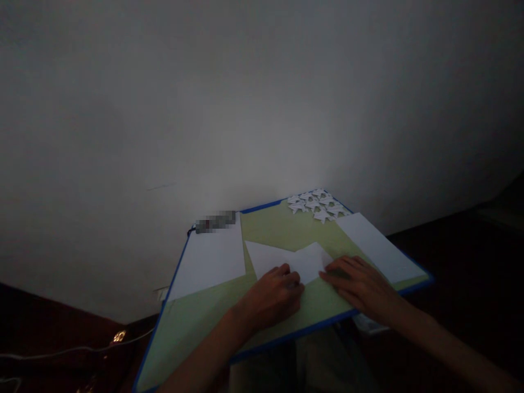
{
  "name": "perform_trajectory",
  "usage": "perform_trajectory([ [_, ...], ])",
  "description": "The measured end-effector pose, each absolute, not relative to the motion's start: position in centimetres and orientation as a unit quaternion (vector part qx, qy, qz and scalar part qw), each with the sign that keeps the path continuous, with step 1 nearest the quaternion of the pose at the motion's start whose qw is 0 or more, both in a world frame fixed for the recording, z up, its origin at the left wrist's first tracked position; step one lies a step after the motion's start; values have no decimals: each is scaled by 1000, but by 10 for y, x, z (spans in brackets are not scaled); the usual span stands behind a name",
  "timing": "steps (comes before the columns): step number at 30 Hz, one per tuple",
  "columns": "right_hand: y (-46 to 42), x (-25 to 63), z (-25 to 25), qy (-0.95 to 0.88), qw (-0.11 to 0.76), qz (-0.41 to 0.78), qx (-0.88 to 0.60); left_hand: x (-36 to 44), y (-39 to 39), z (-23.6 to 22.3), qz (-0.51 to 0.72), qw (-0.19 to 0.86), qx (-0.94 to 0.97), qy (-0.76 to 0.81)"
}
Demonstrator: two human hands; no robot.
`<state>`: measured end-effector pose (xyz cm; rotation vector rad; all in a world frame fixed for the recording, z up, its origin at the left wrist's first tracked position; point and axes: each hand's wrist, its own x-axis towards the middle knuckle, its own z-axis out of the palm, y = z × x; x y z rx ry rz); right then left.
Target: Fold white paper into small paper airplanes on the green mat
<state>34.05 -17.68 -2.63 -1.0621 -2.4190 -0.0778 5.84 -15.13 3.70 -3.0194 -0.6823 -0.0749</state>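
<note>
A partly folded white sheet of paper lies on the green board in front of me, its upper edge dipping in a notch at the middle. Curled over its lower edge, my left hand is closed and holds the paper down; its fingertips are hidden. My right hand grips the sheet's right end, thumb and fingers close together at the folded edge. How the fold runs under these fingers cannot be made out.
The board has a blue rim and stands against a grey wall. Several white folded paper stars cluster at its far right corner. White paper lies at the left, more paper at the right. A blurred-out item rests at the far left.
</note>
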Motion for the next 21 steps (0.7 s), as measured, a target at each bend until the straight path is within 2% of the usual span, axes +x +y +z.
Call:
perform_trajectory([
  [21, -179, 336, -29, -886, 267, -29, -379, -3, -184, 33, -30, 66, -963, -261],
])
